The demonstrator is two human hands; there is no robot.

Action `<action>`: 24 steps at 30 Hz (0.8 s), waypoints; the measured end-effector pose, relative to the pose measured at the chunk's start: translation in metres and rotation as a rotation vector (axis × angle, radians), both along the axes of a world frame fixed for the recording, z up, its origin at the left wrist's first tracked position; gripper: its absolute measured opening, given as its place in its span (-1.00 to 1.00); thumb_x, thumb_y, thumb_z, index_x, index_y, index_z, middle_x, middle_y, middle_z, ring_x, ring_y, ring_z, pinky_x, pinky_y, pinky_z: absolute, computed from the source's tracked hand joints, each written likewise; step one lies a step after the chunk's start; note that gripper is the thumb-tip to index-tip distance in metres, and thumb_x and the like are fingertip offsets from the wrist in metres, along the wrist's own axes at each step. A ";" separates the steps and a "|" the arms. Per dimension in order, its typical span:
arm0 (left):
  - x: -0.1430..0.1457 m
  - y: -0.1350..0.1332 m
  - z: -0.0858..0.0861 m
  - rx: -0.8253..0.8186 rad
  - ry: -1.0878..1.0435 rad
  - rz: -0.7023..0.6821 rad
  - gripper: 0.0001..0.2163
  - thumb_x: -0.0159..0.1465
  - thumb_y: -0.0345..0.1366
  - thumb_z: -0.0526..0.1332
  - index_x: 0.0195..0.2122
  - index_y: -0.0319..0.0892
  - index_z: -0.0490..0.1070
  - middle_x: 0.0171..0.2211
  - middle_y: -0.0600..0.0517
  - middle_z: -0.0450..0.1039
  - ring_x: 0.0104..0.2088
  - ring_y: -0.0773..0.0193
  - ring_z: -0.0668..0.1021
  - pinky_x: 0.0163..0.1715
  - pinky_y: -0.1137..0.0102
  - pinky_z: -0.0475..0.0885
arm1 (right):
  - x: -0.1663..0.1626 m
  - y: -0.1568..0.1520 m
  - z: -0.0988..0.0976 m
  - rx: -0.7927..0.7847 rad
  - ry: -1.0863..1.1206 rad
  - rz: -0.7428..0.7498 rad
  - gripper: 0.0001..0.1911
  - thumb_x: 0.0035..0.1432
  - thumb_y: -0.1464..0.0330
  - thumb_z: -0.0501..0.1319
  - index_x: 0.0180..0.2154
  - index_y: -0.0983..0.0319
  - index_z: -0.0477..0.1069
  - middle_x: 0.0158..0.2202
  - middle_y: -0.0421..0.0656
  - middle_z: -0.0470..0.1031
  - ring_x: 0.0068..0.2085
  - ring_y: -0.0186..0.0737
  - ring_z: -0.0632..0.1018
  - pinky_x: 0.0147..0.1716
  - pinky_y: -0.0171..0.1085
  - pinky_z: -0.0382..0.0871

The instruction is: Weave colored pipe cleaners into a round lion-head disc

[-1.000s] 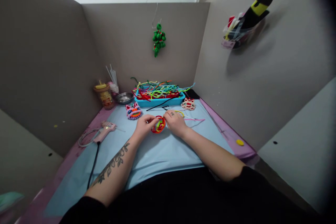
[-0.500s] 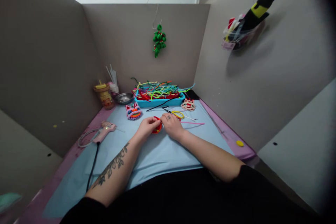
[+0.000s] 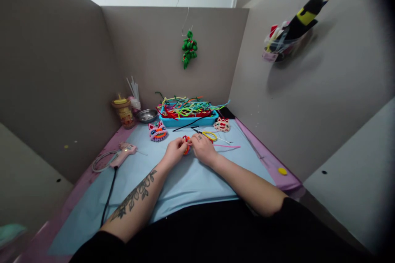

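My left hand [image 3: 175, 150] pinches a small red and orange pipe-cleaner piece [image 3: 186, 150] above the blue cloth [image 3: 197, 181]. Close against it on the other side, the fingers of my right hand [image 3: 202, 148] are closed on the same piece; its covered parts are hidden. Just beyond my right hand lie scissors with yellow handles [image 3: 211, 136]. A pink pipe cleaner [image 3: 228, 146] stretches out to the right of that hand. Two fuzzy animal heads rest farther back: a purple one [image 3: 158, 133] at left and a cream and red one [image 3: 222, 125] at right.
A blue tray [image 3: 188, 122] heaped with coloured pipe cleaners stands at the back. On the left are a pink glue gun [image 3: 125, 156], a metal bowl [image 3: 147, 116] and a lidded cup [image 3: 124, 113]. Grey partitions [image 3: 145, 49] enclose the table. A yellow disc [image 3: 282, 171] lies at right.
The pipe-cleaner piece has turned between my hands, and more orange shows now. My fingers have shifted slightly on it. The whole view has moved a little.
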State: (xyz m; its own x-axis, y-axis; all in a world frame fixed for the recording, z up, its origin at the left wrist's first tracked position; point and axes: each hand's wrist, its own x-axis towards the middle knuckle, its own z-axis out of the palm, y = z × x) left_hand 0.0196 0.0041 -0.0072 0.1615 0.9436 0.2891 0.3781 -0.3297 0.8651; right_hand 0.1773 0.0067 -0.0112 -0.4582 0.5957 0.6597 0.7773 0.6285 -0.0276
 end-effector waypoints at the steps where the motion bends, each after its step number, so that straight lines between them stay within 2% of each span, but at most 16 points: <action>1: 0.000 -0.001 0.000 0.058 0.056 0.014 -0.82 0.14 -0.23 0.09 -0.52 -0.21 0.31 -0.60 0.11 0.31 -0.55 0.38 0.34 -0.52 0.48 0.21 | 0.000 0.000 0.000 -0.025 0.030 -0.005 -0.89 0.20 0.47 0.04 -0.31 0.28 0.34 -0.29 -0.02 0.41 -0.24 -0.11 0.38 -0.26 -0.20 0.24; 6: 0.001 -0.007 0.002 0.300 0.320 0.084 -0.84 0.22 -0.25 0.06 -0.43 -0.17 0.33 -0.48 0.04 0.35 -0.44 0.29 0.37 -0.41 0.42 0.22 | -0.001 0.002 -0.002 -0.141 0.185 -0.008 -0.87 0.20 0.43 0.04 -0.38 0.23 0.30 -0.37 -0.11 0.38 -0.32 -0.19 0.39 -0.35 -0.26 0.23; 10: 0.002 -0.010 0.003 0.319 0.399 0.118 -0.86 0.24 -0.26 0.05 -0.39 -0.17 0.33 -0.43 0.00 0.35 -0.41 0.26 0.38 -0.39 0.40 0.23 | -0.002 0.000 0.001 -0.141 0.222 0.006 -0.87 0.19 0.42 0.06 -0.41 0.22 0.31 -0.40 -0.12 0.38 -0.33 -0.20 0.39 -0.34 -0.26 0.24; 13: 0.003 -0.009 0.002 0.325 0.360 0.151 -0.87 0.22 -0.28 0.07 -0.42 -0.17 0.32 -0.44 0.01 0.35 -0.42 0.27 0.39 -0.39 0.40 0.23 | -0.003 -0.004 0.006 -0.083 0.179 0.002 -0.87 0.19 0.42 0.06 -0.40 0.24 0.33 -0.37 -0.08 0.40 -0.28 -0.16 0.40 -0.29 -0.22 0.26; 15: 0.004 -0.008 0.002 0.282 0.264 0.157 -0.86 0.20 -0.28 0.07 -0.47 -0.17 0.30 -0.50 0.04 0.35 -0.46 0.29 0.39 -0.42 0.41 0.23 | -0.003 -0.006 0.008 -0.061 0.144 -0.005 -0.87 0.19 0.42 0.06 -0.38 0.25 0.34 -0.36 -0.06 0.40 -0.26 -0.13 0.40 -0.27 -0.21 0.26; 19: 0.006 -0.005 0.002 0.063 -0.007 0.129 -0.82 0.16 -0.23 0.09 -0.53 -0.18 0.28 -0.60 0.10 0.34 -0.55 0.35 0.38 -0.51 0.46 0.24 | -0.003 -0.006 0.008 -0.078 0.190 0.012 -0.88 0.19 0.43 0.07 -0.38 0.24 0.34 -0.35 -0.08 0.40 -0.28 -0.17 0.40 -0.29 -0.24 0.26; 24: 0.009 -0.005 0.004 -0.189 -0.273 0.052 -0.80 0.11 -0.17 0.14 -0.52 -0.19 0.26 -0.62 0.12 0.37 -0.64 0.41 0.36 -0.62 0.50 0.26 | -0.002 -0.001 0.004 -0.149 0.252 0.041 -0.92 0.17 0.46 0.08 -0.36 0.23 0.32 -0.34 -0.12 0.38 -0.30 -0.21 0.40 -0.33 -0.29 0.25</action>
State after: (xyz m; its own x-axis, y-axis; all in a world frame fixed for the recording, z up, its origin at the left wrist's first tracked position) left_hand 0.0284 -0.0008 -0.0033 0.0525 0.9896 0.1338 0.1364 -0.1398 0.9807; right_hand 0.1753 0.0052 -0.0068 -0.3166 0.6788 0.6626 0.7087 0.6336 -0.3104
